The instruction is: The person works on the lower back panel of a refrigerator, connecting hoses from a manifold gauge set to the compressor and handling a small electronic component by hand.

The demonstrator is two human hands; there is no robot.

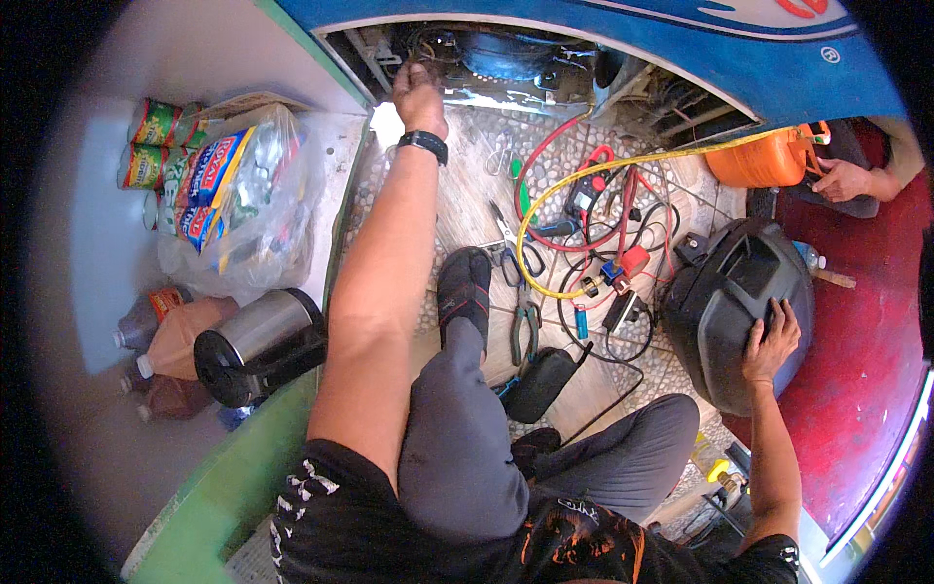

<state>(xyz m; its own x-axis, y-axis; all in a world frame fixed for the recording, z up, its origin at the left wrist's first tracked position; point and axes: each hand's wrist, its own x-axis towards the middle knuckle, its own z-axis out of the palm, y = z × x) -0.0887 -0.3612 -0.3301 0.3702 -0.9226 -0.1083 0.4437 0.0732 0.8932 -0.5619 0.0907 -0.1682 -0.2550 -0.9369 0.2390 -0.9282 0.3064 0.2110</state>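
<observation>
My left hand (418, 105), with a black watch on its wrist, reaches into the open lower compartment (530, 103) of a blue appliance (623, 21). Its fingers are curled together at the left end, near thin wiring; what they hold, if anything, is hidden. A dark rounded compressor (504, 56) sits in the compartment to the right of that hand. My right hand (773, 343) lies flat with fingers spread on a black hard-shell case (725, 302) at my right.
On the floor lie pliers (525, 331), scissors (508, 248), a clamp meter (586, 193), a yellow hose (555, 209) and a red manifold valve (630, 263). Another person's hand (842, 180) is at an orange gas cylinder (754, 161). Bagged goods (253, 195) and a steel kettle (258, 341) stand left.
</observation>
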